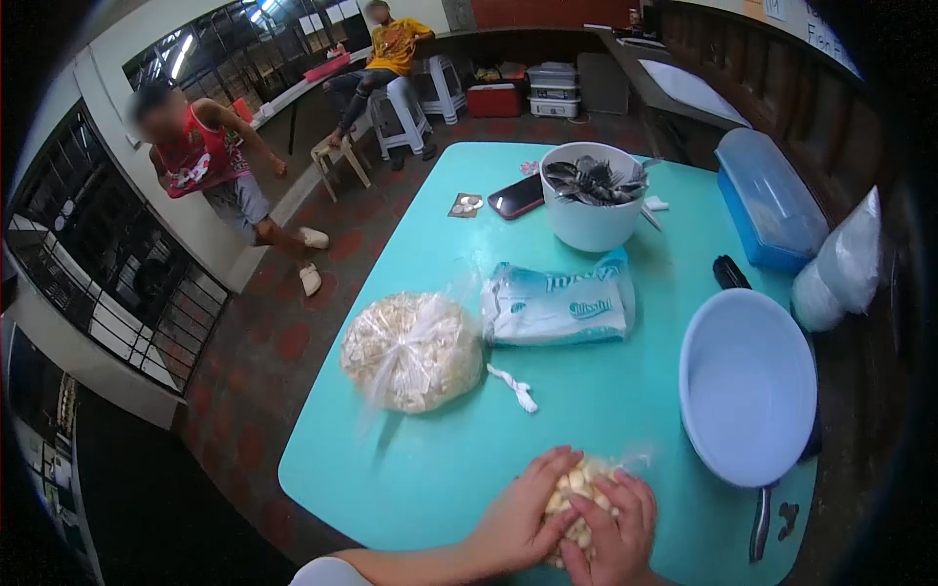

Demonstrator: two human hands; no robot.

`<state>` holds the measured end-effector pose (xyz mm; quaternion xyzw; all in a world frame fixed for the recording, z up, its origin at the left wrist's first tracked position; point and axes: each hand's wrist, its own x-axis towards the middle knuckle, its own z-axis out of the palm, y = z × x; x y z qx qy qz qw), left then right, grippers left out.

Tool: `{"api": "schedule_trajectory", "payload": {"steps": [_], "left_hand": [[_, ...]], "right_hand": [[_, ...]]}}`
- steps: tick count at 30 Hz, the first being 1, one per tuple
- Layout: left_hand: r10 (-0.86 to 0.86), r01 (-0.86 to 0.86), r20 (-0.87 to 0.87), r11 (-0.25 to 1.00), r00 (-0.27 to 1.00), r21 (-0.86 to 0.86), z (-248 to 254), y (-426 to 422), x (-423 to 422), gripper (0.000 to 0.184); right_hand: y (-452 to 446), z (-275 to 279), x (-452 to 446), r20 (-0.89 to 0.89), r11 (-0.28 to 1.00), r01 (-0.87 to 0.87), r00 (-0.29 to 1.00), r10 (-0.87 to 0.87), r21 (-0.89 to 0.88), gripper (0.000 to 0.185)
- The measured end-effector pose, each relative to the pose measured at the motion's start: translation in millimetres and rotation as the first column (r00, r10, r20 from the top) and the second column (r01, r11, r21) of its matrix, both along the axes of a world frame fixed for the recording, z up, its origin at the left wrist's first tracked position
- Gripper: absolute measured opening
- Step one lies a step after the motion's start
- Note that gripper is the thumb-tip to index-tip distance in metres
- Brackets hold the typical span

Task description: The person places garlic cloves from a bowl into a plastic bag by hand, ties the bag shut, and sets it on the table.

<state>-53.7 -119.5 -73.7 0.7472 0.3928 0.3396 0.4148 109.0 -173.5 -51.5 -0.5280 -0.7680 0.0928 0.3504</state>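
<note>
A clear plastic bag of pale, clove-like pieces (578, 488) lies near the table's front edge. My left hand (525, 503) presses on its left side, fingers curved over the top. From the right, my right hand (625, 518) wraps around the same bag, thumb toward the middle. The hands cover much of the bag, and its loose plastic end shows beyond the right fingers. Ahead to the left sits a large knotted plastic bag of whitish bits (410, 352). Beside it are a twisted white strip (513, 389) and a Blissful tissue pack (559, 305).
On the turquoise table (391, 498) are a white basin (747, 391), a knife handle (760, 525), a bowl of cutlery (591, 220), a phone (516, 197), and a blue container (772, 200). One person (210, 146) walks at left; another (396, 49) sits behind.
</note>
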Motion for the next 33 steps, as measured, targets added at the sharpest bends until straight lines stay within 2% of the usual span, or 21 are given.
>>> {"api": "schedule_trajectory", "payload": {"steps": [4, 5, 8, 9, 11, 14, 17, 18, 20, 21, 24, 25, 28, 29, 32, 33], "left_hand": [[0.007, -0.006, 0.028, 1.0, 1.0, -0.003, -1, 0, 4, 0.053], [0.012, -0.012, 0.02, 1.0, 1.0, 0.028, -3, 0, 5, 0.051], [-0.011, 0.012, 0.033, 0.999, 0.999, -0.037, 2, 1, 3, 0.057], [-0.033, 0.073, 0.185, 0.974, 0.982, -0.213, 0, 2, 1, 0.061], [0.007, 0.266, 0.472, 0.819, 0.882, -0.508, -13, 4, -4, 0.069], [-0.121, 0.259, 0.32, 0.862, 0.94, -0.437, -30, 12, -22, 0.081], [-0.217, 0.301, 0.232, 0.85, 0.948, -0.433, -39, 23, -27, 0.083], [-0.255, 0.325, 0.214, 0.842, 0.943, -0.43, -35, 28, -26, 0.083], [-0.213, 0.284, 0.202, 0.84, 0.956, -0.461, -37, 29, -24, 0.082], [-0.19, 0.265, 0.199, 0.831, 0.961, -0.489, -38, 28, -22, 0.081], [-0.122, 0.24, 0.274, 0.858, 0.954, -0.455, -50, 25, -20, 0.071], [-0.092, 0.227, 0.296, 0.856, 0.951, -0.464, -54, 26, -18, 0.068], [-0.057, 0.262, 0.431, 0.862, 0.901, -0.434, -44, 23, -14, 0.067], [-0.037, 0.282, 0.475, 0.844, 0.879, -0.457, -43, 22, -14, 0.068], [-0.1, 0.281, 0.45, 0.891, 0.887, -0.356, -44, 24, -18, 0.075], [-0.124, 0.298, 0.462, 0.897, 0.878, -0.326, -45, 24, -21, 0.08]], "right_hand": [[-1, -9, 2, 0.06, 1.0, -0.019, 0.998, 0.018, 0.016, 0.054], [0, -10, -2, -0.015, 0.999, 0.013, 1.0, -0.012, 0.05, 0.046], [-2, -10, 4, 0.007, 0.997, 0.017, 1.0, -0.017, 0.074, 0.05], [-2, -11, 3, -0.041, 0.996, 0.021, 0.999, -0.018, 0.086, 0.046], [-6, -17, 1, -0.134, 0.995, 0.028, 0.991, -0.015, 0.1, 0.04], [-11, -19, 3, -0.111, 0.992, 0.014, 0.994, 0.0, 0.123, 0.038], [-8, -23, 8, -0.146, 0.98, -0.055, 0.986, 0.084, 0.193, 0.031], [-1, -21, 8, -0.25, 0.976, -0.048, 0.963, 0.102, 0.214, 0.03], [-9, -27, 6, -0.455, 0.985, -0.047, 0.883, 0.12, 0.168, 0.028], [-7, -39, 13, -0.584, 0.997, -0.042, 0.808, 0.074, 0.069, 0.033], [1, -35, 12, -0.62, 0.968, 0.2, 0.782, -0.065, 0.15, 0.045], [0, -43, 19, -0.514, 0.978, 0.197, 0.847, -0.139, 0.061, 0.059], [8, -51, 13, -0.802, 0.962, 0.02, 0.549, -0.237, -0.271, 0.067], [8, -45, 15, -0.823, 0.946, -0.046, 0.509, -0.254, -0.321, 0.075], [8, -57, 19, -0.835, 0.929, -0.229, 0.535, -0.131, -0.292, 0.085], [7, -54, 19, -0.766, 0.961, -0.184, 0.641, -0.042, -0.207, 0.082]]}}
